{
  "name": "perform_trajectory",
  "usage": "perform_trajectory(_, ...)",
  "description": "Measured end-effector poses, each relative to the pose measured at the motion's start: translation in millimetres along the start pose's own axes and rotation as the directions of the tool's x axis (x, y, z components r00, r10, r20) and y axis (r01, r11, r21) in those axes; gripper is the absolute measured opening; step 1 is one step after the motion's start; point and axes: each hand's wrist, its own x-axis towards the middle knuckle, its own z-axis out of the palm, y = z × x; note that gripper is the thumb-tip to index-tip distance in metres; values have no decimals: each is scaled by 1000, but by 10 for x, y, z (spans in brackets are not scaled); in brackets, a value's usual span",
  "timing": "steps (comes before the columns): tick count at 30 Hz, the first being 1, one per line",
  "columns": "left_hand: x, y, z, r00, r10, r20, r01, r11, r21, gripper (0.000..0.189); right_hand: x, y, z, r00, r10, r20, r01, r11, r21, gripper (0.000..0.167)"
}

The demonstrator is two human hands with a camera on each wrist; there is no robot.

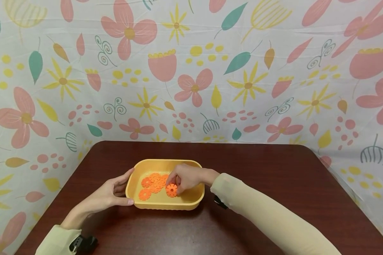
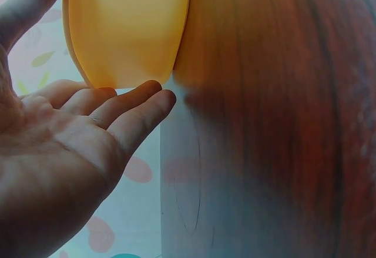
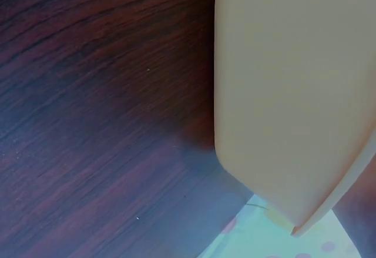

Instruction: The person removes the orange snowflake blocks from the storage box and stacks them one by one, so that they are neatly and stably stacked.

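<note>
Head view: The yellow tray (image 1: 166, 206) stands on the dark wood-grain table (image 1: 258, 166), in front of the flowered cloth (image 1: 191, 117). The left hand (image 1: 106, 194) grips the tray's left end, thumb at the near corner, forefinger at the far corner. The right hand (image 1: 189, 176) reaches inside; its thumb and finger are clamped on one orange disc (image 1: 172, 194) (notched edge, central hole). The loose orange discs (image 1: 155, 181) lie clustered to its left.

Left wrist view: The fingers lie side by side at the tray's end.

Right wrist view: The tray's outer wall borders the table.
</note>
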Motion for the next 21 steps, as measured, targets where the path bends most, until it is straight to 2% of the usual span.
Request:
perform_trajectory(5, 1, -6, -3, 1000, 2, 1, -2, 1000, -1, 104, -1, -1, 3, 1000, -6, -24, 6, 1000, -1, 37)
perform_trajectory(21, 10, -8, -10, 1000, 2, 1, -2, 1000, -6, 104, -1, -25, 2, 1000, -17, 5, 17, 999, 49, 45)
